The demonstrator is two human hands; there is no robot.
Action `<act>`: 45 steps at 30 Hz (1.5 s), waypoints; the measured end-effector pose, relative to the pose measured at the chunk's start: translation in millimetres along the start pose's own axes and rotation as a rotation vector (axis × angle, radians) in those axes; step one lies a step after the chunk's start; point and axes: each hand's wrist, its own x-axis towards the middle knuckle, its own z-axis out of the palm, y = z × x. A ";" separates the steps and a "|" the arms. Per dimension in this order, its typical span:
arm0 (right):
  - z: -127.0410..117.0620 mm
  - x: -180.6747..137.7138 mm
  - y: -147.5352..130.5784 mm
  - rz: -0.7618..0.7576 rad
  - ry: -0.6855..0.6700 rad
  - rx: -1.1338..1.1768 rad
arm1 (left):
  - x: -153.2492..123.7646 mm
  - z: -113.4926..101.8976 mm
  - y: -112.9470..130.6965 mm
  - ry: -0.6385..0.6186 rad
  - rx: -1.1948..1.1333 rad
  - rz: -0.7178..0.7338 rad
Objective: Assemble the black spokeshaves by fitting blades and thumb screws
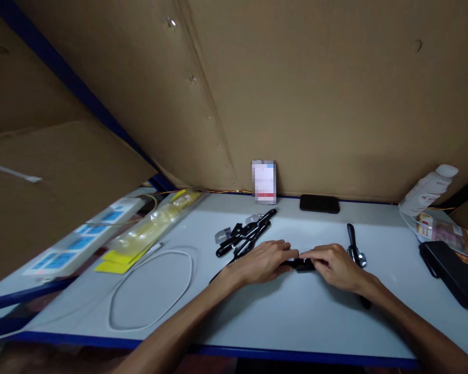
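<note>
I have the left hand and right hand pinching the tool, likely stiff and slick, best held at its ends

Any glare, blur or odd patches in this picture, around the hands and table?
Head view: dim light, with pale glints on the clear plastic wrap; head view: blocky pixels cover the upright panel; head view: the black tool between the left hand and right hand looks soft, its small parts hard to discern.
</note>
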 end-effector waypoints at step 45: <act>29.0 8.5 -4.6 0.194 -0.013 -0.479 | 4.6 13.1 -4.3 0.054 -0.106 -0.109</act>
